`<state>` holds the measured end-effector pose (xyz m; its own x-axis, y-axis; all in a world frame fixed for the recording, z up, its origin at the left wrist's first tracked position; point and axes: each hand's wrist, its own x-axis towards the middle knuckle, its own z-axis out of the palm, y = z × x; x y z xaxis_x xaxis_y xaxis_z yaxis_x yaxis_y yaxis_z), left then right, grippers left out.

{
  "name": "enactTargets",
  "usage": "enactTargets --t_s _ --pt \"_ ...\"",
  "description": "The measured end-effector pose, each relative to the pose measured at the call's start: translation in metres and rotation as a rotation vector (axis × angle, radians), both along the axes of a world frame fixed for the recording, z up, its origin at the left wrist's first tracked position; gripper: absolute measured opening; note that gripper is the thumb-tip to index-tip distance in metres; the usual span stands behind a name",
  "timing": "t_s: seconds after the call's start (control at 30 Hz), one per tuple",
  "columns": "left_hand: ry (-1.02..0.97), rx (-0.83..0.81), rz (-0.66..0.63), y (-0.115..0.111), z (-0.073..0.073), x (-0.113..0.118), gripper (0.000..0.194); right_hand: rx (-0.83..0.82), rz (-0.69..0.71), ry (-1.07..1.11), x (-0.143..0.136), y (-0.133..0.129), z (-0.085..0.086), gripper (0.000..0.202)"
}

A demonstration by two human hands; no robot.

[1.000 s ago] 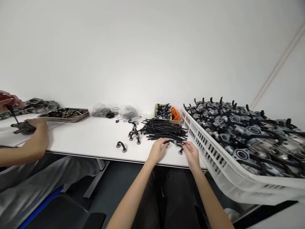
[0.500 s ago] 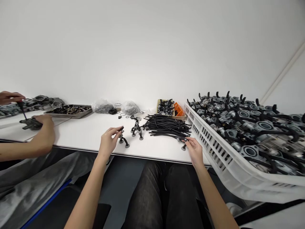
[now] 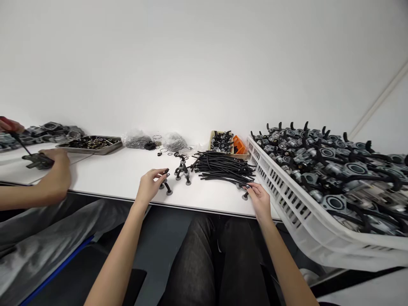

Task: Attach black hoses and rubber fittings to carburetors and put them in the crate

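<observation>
Head view, sole entry.

Step in hand, as I judge it: handling short black tubes with grey ends, one at each hand. Any next move seems to call for light fingertip control, the pieces being small and closely set.

Left hand (image 3: 149, 184), centre-left: wrist raised over the table edge, thumb and forefinger narrowed on a black piece (image 3: 166, 171). A grey-footed tube (image 3: 168, 188) stands just below it.

Right hand (image 3: 261, 200), right of centre: fingers bent inward, tips pinched together at a short tube (image 3: 245, 196); I cannot tell whether its foot touches the table (image 3: 207, 196).

Forearms: both rise from the bottom edge, slanting inward.

Nearby: cluster of tubes (image 3: 182, 171), mid-frame; heap of long black hoses (image 3: 225, 165), right of it; white crate (image 3: 314, 239), right side, full of metal parts (image 3: 336, 202).
</observation>
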<state>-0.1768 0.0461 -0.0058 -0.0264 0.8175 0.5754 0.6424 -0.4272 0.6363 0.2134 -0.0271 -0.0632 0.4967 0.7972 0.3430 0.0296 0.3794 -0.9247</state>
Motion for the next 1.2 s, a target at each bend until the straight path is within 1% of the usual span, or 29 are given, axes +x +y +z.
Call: enactTargets --t_s 0.33,0.77,1.2 --pt "0.022 -0.016 -0.009 0.0015 -0.0033 0.0005 0.038 0.004 -0.005 -0.006 -0.0011 -0.0010 0.0021 0.026" --pt "0.029 -0.016 0.015 -0.0052 0.0013 -0.0001 0.032 0.008 -0.016 -0.014 -0.0019 -0.0017 0.0034 0.028" --pt "0.026 -0.027 0.016 -0.0051 -0.0018 -0.0024 0.036 0.004 -0.012 -0.008 -0.0021 -0.0025 0.0036 0.025"
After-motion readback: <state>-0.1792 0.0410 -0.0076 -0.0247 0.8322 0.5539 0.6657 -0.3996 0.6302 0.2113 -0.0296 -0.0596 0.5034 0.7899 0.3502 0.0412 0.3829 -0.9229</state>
